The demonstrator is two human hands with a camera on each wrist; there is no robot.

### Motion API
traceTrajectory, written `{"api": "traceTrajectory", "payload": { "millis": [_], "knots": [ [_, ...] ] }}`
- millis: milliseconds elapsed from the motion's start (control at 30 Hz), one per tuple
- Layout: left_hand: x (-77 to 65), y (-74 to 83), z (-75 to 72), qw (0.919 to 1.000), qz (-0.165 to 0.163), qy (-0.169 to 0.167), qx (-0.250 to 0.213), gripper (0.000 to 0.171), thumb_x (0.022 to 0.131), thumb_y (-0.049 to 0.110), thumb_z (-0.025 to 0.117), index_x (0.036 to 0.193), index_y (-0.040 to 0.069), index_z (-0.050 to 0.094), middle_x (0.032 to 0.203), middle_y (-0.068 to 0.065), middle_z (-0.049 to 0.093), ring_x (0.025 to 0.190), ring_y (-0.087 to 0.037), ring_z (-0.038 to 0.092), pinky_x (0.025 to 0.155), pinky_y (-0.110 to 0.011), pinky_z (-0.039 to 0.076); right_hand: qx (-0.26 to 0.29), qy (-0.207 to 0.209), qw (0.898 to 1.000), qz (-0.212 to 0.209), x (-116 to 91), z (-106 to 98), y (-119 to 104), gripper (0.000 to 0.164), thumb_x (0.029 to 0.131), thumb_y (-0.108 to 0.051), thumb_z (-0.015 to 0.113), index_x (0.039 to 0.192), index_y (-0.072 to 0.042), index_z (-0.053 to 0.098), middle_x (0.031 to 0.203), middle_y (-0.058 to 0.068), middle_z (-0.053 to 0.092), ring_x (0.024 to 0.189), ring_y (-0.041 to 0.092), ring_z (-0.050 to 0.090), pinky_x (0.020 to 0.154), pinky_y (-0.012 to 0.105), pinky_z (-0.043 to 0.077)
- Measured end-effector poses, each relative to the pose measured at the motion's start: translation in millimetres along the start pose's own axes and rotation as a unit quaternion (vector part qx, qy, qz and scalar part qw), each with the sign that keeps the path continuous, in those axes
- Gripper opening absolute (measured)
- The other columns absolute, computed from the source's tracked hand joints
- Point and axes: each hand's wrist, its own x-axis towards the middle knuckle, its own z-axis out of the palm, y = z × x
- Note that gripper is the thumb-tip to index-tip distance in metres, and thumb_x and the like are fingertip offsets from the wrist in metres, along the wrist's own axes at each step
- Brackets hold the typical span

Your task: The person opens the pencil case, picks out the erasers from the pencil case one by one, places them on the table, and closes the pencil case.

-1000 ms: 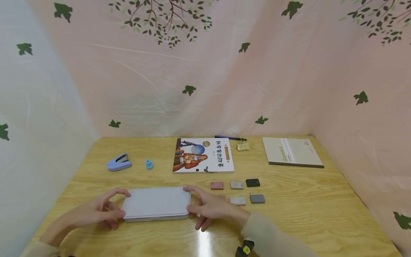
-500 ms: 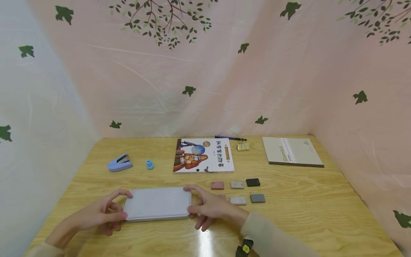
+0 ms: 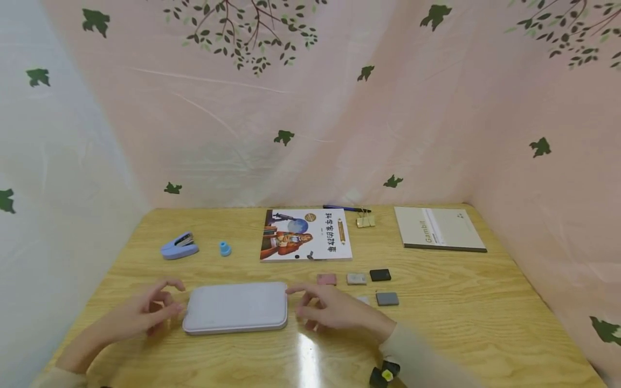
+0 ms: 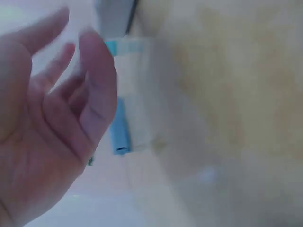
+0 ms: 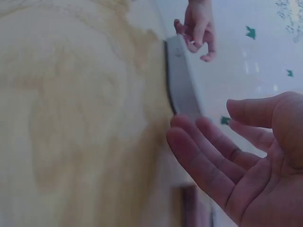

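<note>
A pale grey-white rectangular case (image 3: 235, 308) with rounded corners lies closed on the wooden table. Beside its left end is my left hand (image 3: 145, 312), thumb and index finger bent loosely with nothing between them. My right hand (image 3: 335, 310) hovers by the opposite end, its index fingertip right at the far right corner. In the right wrist view the case (image 5: 183, 78) stands between both hands, and the fingers of my right hand (image 5: 246, 175) are loosely spread. The left wrist view shows my left hand (image 4: 52, 113) holding nothing, with the case's corner (image 4: 113, 16) beyond the fingertips.
Several small flat blocks, including a pink one (image 3: 326, 279) and a black one (image 3: 380, 275), lie right of the case; my right hand partly covers some. Behind are a blue stapler (image 3: 179, 246), a light-blue cone-shaped piece (image 3: 225, 248), a book (image 3: 306, 235), a binder clip (image 3: 366, 221), a pen (image 3: 346, 208) and a notebook (image 3: 439, 229).
Both hands have let go of the case ends and drawn slightly outward, left hand leftward, right hand rightward. The dark gap along the case's front edge has closed.
</note>
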Motion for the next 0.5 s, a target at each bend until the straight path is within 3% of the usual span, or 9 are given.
{"api": "traceTrajectory", "payload": {
  "millis": [67,133,167,233,300,367,400,433,500],
  "knots": [
    [1.4,7.7,-5.1,0.9917,0.039,0.078,0.094,0.031,0.102,0.003,0.059,0.130,0.003,0.047,0.092,-0.013,0.065,0.067,-0.015,0.064,0.051,-0.032,0.055,-0.065,0.031,0.997,-0.038,-12,-17,-4,0.041,0.106,-0.024,0.056,0.146,-0.019,0.054,0.114,0.010,0.066,0.090,0.026,0.070,0.073,0.038,0.060],
    [2.5,16.3,-10.2,0.9707,0.056,0.148,0.181,0.031,0.099,0.004,0.064,0.129,0.006,0.053,0.103,-0.008,0.065,0.081,-0.010,0.067,0.060,-0.029,0.057,-0.122,0.081,0.987,-0.068,-24,-36,-8,0.040,0.107,-0.025,0.054,0.144,-0.011,0.056,0.124,0.013,0.066,0.100,0.027,0.068,0.081,0.039,0.059],
    [3.5,20.5,-12.6,0.9570,0.065,0.177,0.220,0.034,0.097,0.004,0.067,0.129,0.006,0.055,0.109,-0.008,0.065,0.088,-0.010,0.067,0.065,-0.026,0.057,-0.152,0.113,0.979,-0.081,-30,-46,-9,0.039,0.107,-0.025,0.054,0.142,-0.010,0.058,0.127,0.013,0.066,0.104,0.027,0.068,0.084,0.039,0.058],
    [4.9,28.6,-17.3,0.9326,0.075,0.221,0.275,0.040,0.093,0.005,0.073,0.131,0.007,0.058,0.120,-0.009,0.063,0.100,-0.016,0.065,0.076,-0.017,0.054,-0.237,0.187,0.947,-0.110,-41,-64,-9,0.036,0.107,-0.025,0.054,0.138,-0.009,0.062,0.132,0.012,0.064,0.116,0.027,0.064,0.094,0.041,0.055],
    [6.3,34.8,-22.3,0.9070,0.094,0.257,0.320,0.053,0.088,0.005,0.078,0.137,0.005,0.056,0.127,-0.014,0.060,0.104,-0.026,0.064,0.076,-0.010,0.048,-0.324,0.259,0.898,-0.144,-50,-82,-6,0.033,0.106,-0.020,0.056,0.133,-0.004,0.065,0.134,0.014,0.063,0.123,0.033,0.060,0.099,0.047,0.051],
    [8.2,40.0,-27.0,0.8838,0.106,0.288,0.353,0.072,0.084,0.006,0.082,0.148,0.005,0.048,0.135,-0.020,0.056,0.105,-0.035,0.060,0.075,-0.006,0.043,-0.415,0.324,0.832,-0.171,-59,-99,-1,0.031,0.103,-0.016,0.060,0.129,0.000,0.067,0.133,0.017,0.064,0.128,0.038,0.056,0.103,0.054,0.046],
    [9.3,41.8,-29.3,0.8761,0.111,0.298,0.363,0.082,0.082,0.006,0.083,0.153,0.005,0.042,0.140,-0.023,0.052,0.096,-0.034,0.062,0.070,-0.006,0.043,-0.459,0.351,0.796,-0.180,-63,-107,2,0.031,0.101,-0.014,0.062,0.128,0.001,0.068,0.132,0.018,0.064,0.129,0.041,0.054,0.105,0.057,0.044],
    [10.3,43.1,-31.5,0.8689,0.113,0.306,0.372,0.091,0.081,0.008,0.083,0.158,0.006,0.035,0.144,-0.026,0.048,0.086,-0.029,0.063,0.064,-0.008,0.042,-0.492,0.369,0.766,-0.186,-67,-114,6,0.032,0.100,-0.013,0.063,0.128,0.003,0.068,0.133,0.020,0.064,0.130,0.043,0.053,0.106,0.059,0.041],
    [12.4,45.0,-35.5,0.8596,0.108,0.316,0.387,0.102,0.082,0.011,0.083,0.163,0.008,0.021,0.153,-0.027,0.038,0.067,-0.018,0.058,0.056,-0.015,0.041,-0.544,0.391,0.719,-0.186,-74,-128,13,0.034,0.099,-0.013,0.063,0.129,0.005,0.066,0.133,0.021,0.063,0.131,0.045,0.050,0.109,0.062,0.036]
  ]
}}
